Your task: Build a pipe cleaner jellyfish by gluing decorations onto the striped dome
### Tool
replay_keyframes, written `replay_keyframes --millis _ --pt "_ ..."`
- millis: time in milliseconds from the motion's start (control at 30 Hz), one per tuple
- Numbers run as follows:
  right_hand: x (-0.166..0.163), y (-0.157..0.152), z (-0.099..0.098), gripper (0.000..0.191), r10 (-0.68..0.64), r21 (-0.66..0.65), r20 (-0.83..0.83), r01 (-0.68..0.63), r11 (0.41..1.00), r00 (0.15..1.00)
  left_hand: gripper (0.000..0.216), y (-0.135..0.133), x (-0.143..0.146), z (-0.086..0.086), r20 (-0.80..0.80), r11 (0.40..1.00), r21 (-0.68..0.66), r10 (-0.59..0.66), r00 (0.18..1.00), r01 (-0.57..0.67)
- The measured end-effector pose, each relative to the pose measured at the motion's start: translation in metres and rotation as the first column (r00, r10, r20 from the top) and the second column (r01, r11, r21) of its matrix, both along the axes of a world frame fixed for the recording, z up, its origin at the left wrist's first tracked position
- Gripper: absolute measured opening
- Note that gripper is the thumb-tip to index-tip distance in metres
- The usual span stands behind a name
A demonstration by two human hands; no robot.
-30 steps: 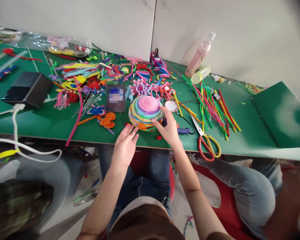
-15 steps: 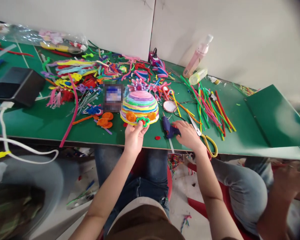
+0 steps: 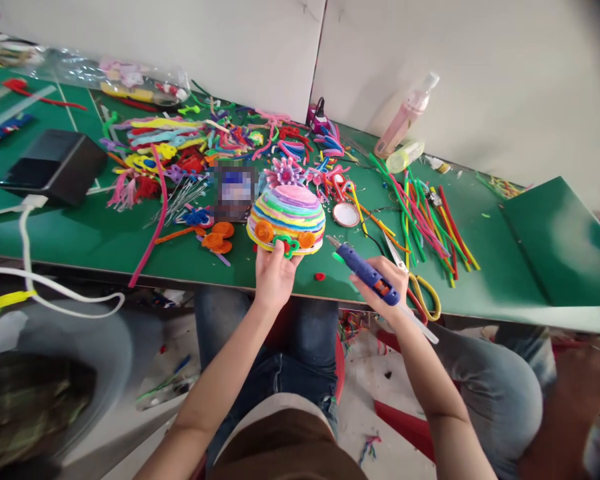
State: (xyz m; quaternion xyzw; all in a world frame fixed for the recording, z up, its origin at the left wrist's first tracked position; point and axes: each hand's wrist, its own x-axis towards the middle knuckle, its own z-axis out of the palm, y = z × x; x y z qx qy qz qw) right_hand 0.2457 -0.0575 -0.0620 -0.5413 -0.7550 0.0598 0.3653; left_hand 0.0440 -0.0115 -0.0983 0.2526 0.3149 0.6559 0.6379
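Note:
My left hand (image 3: pixel 275 275) grips the lower edge of a striped dome (image 3: pixel 287 210) wound from rainbow pipe cleaners, tilted toward me, with orange coils on its front. My thumb lies by a green flower-shaped piece (image 3: pixel 287 247) with a red centre. A blue glue gun (image 3: pixel 367 272) is wrapped in my right hand (image 3: pixel 384 283). Its nozzle points up and left, a short way from the dome, and a clear glue stick (image 3: pixel 420 325) sticks out of its back end. On the table below the nozzle lies a small red disc (image 3: pixel 320 276).
Scissors with yellow handles (image 3: pixel 425 297) lie just right of my right hand. Pipe cleaners (image 3: pixel 425 220) are spread across the green table (image 3: pixel 473 293). A black box (image 3: pixel 55 167) stands at left, a pink bottle (image 3: pixel 405 117) at back. Another person's leg (image 3: pixel 485 387) is at lower right.
My right hand has picked the glue gun up off the table and turned it, with the nozzle now aimed toward the dome. My left hand still holds the dome in much the same place.

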Motion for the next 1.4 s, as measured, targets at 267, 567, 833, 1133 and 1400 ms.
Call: replay_keyframes --millis 267,567,833,1133,1400 --pt "-0.024 0.000 0.003 0.020 0.061 0.071 0.062 -0.065 0.995 0.996 0.047 -0.001 0.004 -0.003 -0.009 1.000 0.010 0.010 1.000 -0.010" --pt "-0.022 -0.001 0.002 0.022 0.101 0.050 0.086 -0.106 0.993 0.991 0.041 -0.002 0.004 -0.002 0.016 1.000 0.024 0.006 1.000 -0.007" --pt "-0.021 0.001 0.007 0.022 0.068 0.041 0.079 -0.071 0.997 0.995 0.037 -0.002 0.003 -0.004 0.136 1.000 0.020 0.002 0.991 -0.004" --pt "-0.014 -0.002 0.006 0.014 0.154 0.022 0.186 -0.161 0.987 0.970 0.035 -0.002 0.004 -0.006 0.231 0.999 0.028 0.021 0.973 -0.029" --pt "0.005 0.001 -0.008 0.009 -0.073 -0.028 0.308 0.086 0.996 0.949 0.035 0.000 0.001 -0.005 0.234 0.999 0.043 0.007 0.972 -0.018"
